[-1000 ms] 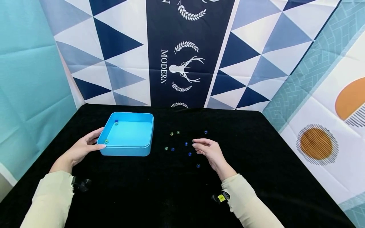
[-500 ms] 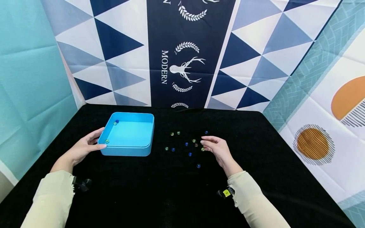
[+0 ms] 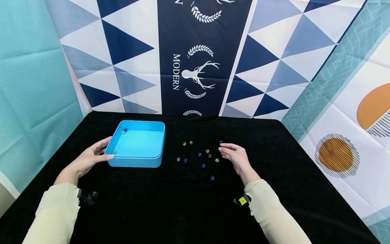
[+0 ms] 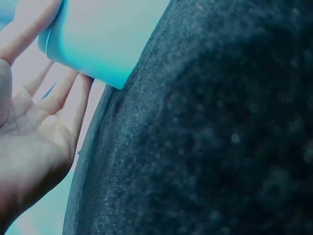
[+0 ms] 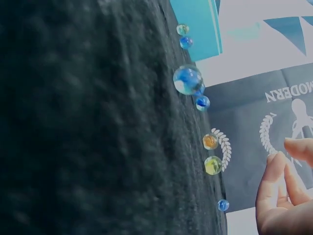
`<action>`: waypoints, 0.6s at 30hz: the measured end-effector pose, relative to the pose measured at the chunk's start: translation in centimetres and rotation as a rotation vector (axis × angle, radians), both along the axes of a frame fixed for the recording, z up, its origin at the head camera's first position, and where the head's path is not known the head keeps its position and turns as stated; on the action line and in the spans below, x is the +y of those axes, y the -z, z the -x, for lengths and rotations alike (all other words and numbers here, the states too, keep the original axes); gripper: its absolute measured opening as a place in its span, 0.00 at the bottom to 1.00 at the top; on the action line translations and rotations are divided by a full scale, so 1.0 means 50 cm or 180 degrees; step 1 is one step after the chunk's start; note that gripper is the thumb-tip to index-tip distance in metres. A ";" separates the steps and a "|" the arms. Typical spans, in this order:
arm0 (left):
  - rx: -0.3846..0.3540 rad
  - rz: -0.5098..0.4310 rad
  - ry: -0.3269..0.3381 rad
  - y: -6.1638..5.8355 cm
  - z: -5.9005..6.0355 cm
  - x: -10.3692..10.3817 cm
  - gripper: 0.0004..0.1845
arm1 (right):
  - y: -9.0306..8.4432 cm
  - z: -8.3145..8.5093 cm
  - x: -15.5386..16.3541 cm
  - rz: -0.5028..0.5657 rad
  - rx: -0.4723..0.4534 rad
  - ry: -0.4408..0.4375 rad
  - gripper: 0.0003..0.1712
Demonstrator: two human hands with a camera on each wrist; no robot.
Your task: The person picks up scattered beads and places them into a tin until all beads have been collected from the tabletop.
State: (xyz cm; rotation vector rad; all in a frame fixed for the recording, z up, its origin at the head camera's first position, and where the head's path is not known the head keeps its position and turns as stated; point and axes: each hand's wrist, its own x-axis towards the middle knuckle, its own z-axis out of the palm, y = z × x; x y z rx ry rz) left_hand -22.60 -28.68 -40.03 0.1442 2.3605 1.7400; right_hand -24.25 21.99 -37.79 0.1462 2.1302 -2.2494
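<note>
My left hand (image 3: 86,158) grips a light blue square box (image 3: 160,158) at its left front corner, thumb on the front wall and fingers along the left side. In the left wrist view, fingertips meet the box wall (image 4: 93,54). A blue marble (image 3: 125,130) and a pale green one (image 3: 123,132) lie in its back left corner, and a green marble (image 3: 114,151) near the front left. My right hand (image 3: 237,157) hovers right of the scattered marbles, fingertips just below a blue marble (image 3: 220,142). In the right wrist view, its thumb and fingers (image 5: 272,171) have nothing visible between them.
Several marbles dot the black tablecloth (image 3: 170,203) between box and right hand, among them a yellow one (image 3: 217,160), a brownish one (image 3: 210,156) and a blue one nearest the front (image 3: 212,178). A patterned cloth (image 3: 195,51) hangs behind the table.
My right hand has moved rightward from among the marbles, baring green, brownish and yellow ones, and is now close to the far blue marble. The left hand and box stay in place.
</note>
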 end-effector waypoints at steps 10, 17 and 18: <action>-0.0004 0.0000 -0.0010 0.003 -0.001 -0.001 0.46 | 0.010 0.032 0.010 -0.0072 -0.0071 0.0092 0.23; 0.0021 -0.0014 -0.0001 0.005 -0.002 0.001 0.45 | 0.018 0.052 0.017 -0.0101 -0.0144 0.0220 0.25; 0.0021 -0.0015 0.0001 0.005 -0.001 0.002 0.45 | 0.019 0.055 0.017 -0.0109 -0.0153 0.0241 0.24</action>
